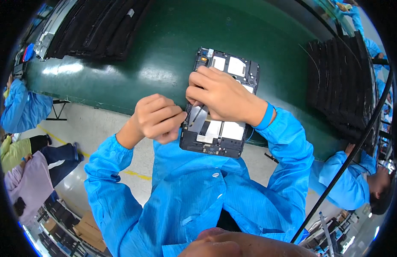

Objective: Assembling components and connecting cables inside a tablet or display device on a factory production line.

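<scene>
An opened tablet (232, 144) lies at the front edge of the green table, its black inner frame and several white panels facing up. My right hand (224, 96) reaches across its middle, fingers curled and pressed together near the left side. Just below those fingertips is a silvery grey strip (198, 119); whether they grip it is hidden. My left hand (159, 118) is closed beside the tablet's left edge, thumb and forefinger pinched close to the frame. What that pinch holds, if anything, is too small to make out. A blue band (265, 117) circles my right wrist.
Black padded dividers (100, 30) stand in a row at the far left of the green table (177, 32). More black dividers (339, 77) are stacked at the right. A dark cable (348, 158) slants across the right side. People in blue work at both sides.
</scene>
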A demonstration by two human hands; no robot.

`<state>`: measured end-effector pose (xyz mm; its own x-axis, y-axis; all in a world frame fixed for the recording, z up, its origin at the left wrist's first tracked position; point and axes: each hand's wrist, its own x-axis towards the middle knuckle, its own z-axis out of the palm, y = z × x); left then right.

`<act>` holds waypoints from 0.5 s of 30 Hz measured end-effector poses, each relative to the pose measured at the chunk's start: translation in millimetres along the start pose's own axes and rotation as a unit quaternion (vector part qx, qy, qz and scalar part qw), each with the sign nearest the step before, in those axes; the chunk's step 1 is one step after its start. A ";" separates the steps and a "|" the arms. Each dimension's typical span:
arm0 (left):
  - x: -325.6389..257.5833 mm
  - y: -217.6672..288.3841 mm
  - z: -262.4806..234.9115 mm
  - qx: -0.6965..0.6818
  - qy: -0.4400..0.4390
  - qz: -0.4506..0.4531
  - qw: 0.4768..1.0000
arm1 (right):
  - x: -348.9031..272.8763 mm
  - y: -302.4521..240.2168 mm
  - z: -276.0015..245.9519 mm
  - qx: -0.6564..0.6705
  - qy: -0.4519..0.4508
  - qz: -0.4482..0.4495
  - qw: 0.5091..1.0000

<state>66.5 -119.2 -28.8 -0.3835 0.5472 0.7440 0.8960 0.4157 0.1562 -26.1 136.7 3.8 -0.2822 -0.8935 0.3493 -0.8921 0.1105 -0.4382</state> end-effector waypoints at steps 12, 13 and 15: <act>-4.9 -6.1 1.6 -0.029 -0.036 0.063 0.997 | -6.1 -10.6 -6.7 -0.048 -0.016 -0.048 0.998; -5.0 -5.9 1.4 -0.030 -0.035 0.063 0.997 | -6.5 -12.4 -8.0 -0.044 -0.019 -0.041 0.998; -4.6 -6.2 0.5 -0.037 -0.035 0.058 0.997 | -6.2 -13.3 -9.3 -0.039 -0.021 -0.032 0.998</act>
<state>62.6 -123.9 -33.5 -0.2896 0.6389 0.7127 0.9479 0.2945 0.1212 -15.7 144.8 15.1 -0.2102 -0.9172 0.3386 -0.9332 0.0850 -0.3491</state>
